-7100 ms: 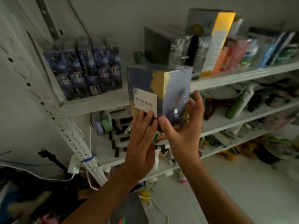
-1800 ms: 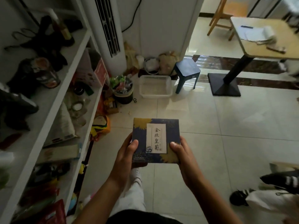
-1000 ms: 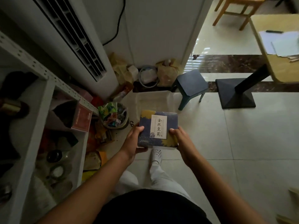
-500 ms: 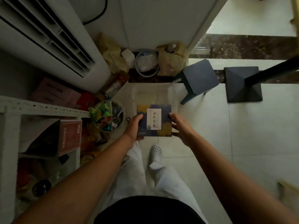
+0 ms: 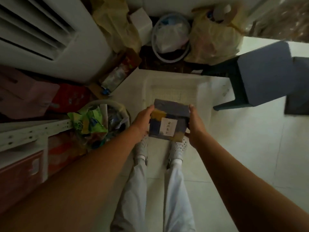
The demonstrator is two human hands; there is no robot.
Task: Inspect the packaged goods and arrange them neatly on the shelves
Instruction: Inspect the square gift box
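**Boxed Goods Held Low Over Basket, Shelving Not Yet Done**

A blue-and-gold box (image 5: 168, 121) with a white label was held low in front of the person, above a white plastic basket (image 5: 168, 80) on the tiled floor. It was gripped from both sides. The left hand (image 5: 143, 122) was curled around its left edge, and the right hand (image 5: 194, 127) was wrapped around its right edge, with the thumb laid at the upper corner. The labelled face was turned up towards the camera. Whether the box touched the basket could not be told, though it appeared to be carried just above it.

The shelf (image 5: 25, 133) was seen only at the far left, well apart from the box, with red packages below it. A bin of snack wrappers (image 5: 93, 123) stood between shelf and box, and a blue stool (image 5: 264, 72) stood to the right.

The work on this box was judged to be at the inspection stage at most. No place on the shelf had been given to it, so its placing and neat alignment were left to be done.
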